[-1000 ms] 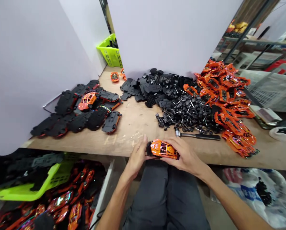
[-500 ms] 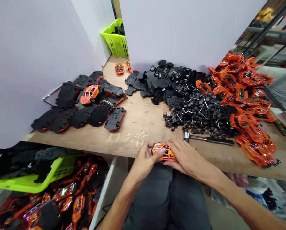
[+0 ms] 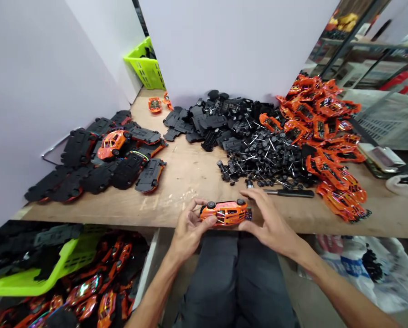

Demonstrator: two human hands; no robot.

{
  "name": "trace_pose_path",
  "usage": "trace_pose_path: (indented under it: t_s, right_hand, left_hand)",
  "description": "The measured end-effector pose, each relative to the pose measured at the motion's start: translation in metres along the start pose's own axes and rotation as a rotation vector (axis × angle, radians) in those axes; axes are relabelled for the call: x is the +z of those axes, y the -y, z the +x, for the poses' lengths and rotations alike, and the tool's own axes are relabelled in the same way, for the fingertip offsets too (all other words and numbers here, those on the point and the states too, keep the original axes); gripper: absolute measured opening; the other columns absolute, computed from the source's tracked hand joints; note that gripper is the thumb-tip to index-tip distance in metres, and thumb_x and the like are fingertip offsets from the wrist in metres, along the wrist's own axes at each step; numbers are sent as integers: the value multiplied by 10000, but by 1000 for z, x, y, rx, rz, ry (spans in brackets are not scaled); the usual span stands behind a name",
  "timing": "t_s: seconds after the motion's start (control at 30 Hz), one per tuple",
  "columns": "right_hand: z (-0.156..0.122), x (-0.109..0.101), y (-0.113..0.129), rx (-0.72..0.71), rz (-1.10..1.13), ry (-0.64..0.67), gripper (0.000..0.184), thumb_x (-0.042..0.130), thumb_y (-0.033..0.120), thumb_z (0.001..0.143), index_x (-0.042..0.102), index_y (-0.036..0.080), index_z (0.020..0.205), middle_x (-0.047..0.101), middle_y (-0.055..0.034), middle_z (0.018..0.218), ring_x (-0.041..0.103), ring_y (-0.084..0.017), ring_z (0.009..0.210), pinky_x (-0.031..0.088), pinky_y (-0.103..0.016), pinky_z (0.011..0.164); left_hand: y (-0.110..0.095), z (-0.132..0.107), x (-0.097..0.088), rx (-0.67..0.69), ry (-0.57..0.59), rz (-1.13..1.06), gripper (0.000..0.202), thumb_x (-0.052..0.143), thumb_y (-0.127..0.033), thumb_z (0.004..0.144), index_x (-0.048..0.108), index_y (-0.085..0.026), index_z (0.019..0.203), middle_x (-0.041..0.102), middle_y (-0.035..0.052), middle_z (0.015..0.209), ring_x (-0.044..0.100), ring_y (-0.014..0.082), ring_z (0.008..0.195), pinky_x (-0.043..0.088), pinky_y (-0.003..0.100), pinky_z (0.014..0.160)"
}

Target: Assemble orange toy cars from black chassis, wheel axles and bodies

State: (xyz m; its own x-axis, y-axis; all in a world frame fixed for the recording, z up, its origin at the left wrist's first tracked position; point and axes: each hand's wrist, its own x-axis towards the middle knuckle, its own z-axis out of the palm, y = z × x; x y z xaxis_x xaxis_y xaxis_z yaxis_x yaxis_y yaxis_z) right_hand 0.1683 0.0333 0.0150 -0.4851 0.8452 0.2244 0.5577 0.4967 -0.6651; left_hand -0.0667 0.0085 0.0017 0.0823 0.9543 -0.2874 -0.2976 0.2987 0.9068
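Observation:
Both hands hold an orange toy car (image 3: 226, 213) just in front of the wooden table's edge (image 3: 121, 217), above my lap. My left hand (image 3: 190, 231) grips its left end, with the thumb across the shell. My right hand (image 3: 272, 217) curls over its right end. The car lies on its side, with two black wheels showing along the far edge. Beyond my right hand lie a black-handled hammer (image 3: 289, 193), a heap of black wheel-and-axle sets (image 3: 261, 157), black chassis parts (image 3: 207, 120) and a pile of orange car shells (image 3: 322, 114).
More black chassis and orange shells (image 3: 101, 159) cover the table's left side. Lime-green baskets stand at the far end (image 3: 144, 64) and lower left (image 3: 43, 273). Below the table are orange car bodies (image 3: 94, 282) and a white plastic bag (image 3: 368, 269). White partitions rise behind.
The car has turned in my hands, and its wheels now show along the far edge. My fingers have opened out around it, and the whole view has shifted slightly.

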Motion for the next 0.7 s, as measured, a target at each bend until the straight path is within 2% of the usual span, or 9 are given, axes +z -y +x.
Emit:
trace_pose_path:
  t_s: [0.1,0.17,0.23,0.37,0.47,0.53,0.63,0.7]
  right_hand:
    - [-18,5,-9,178,347,-99,352,632,483,1010,559,267,1279,654,-79,1215,659,-247,1137,556,-380,996]
    - [-26,10,-15,203,448,-111,317,669,457,991,581,259,1223,651,-58,1138,661,-232,1079,561,-351,961]
    - [-28,11,-18,196,457,-78,316,683,427,984,591,256,1234,642,-60,1150,642,-231,1091,547,-351,972]
    - [-23,4,-18,176,466,-2,309,682,398,986,611,253,1249,656,-61,1156,638,-227,1084,535,-353,974]
    - [-19,5,-16,191,490,-42,232,692,387,981,663,240,1159,679,-49,1077,654,-216,1015,539,-337,923]
    - [-18,9,-13,204,489,-99,196,691,373,982,684,230,1115,692,-50,1045,657,-213,983,535,-331,895]
    - [-18,11,-11,197,481,-135,179,688,366,986,695,224,1094,708,-55,1047,665,-214,990,531,-334,896]
    - [-18,11,-11,197,472,-135,200,717,371,965,692,228,1104,717,-48,1052,674,-214,993,537,-334,899]
  left_hand:
    - [-2,-2,3,95,104,178,338,824,-370,832,695,-203,1097,783,78,1111,734,235,1030,578,323,897]
    - [-1,-1,9,133,180,336,312,800,-356,858,742,-205,1124,785,86,1152,723,251,1082,561,330,938]
    - [4,1,15,161,196,432,299,804,-353,857,759,-207,1113,795,90,1151,734,262,1056,561,341,930]
    - [20,1,22,229,87,492,208,792,-349,869,770,-211,1023,815,91,1104,759,270,988,568,356,903]
    - [22,-1,20,270,76,536,199,780,-338,881,780,-223,1044,815,88,1118,756,284,1028,555,370,947]
    - [16,0,18,293,118,598,207,739,-349,918,773,-230,1084,812,87,1117,757,272,1005,556,357,923]
    - [0,3,24,365,251,894,281,759,-413,898,747,-223,1105,800,98,1007,747,270,879,547,339,799]
    - [-7,6,34,441,266,1156,286,783,-434,869,731,-211,1040,770,107,913,724,286,813,519,341,728]
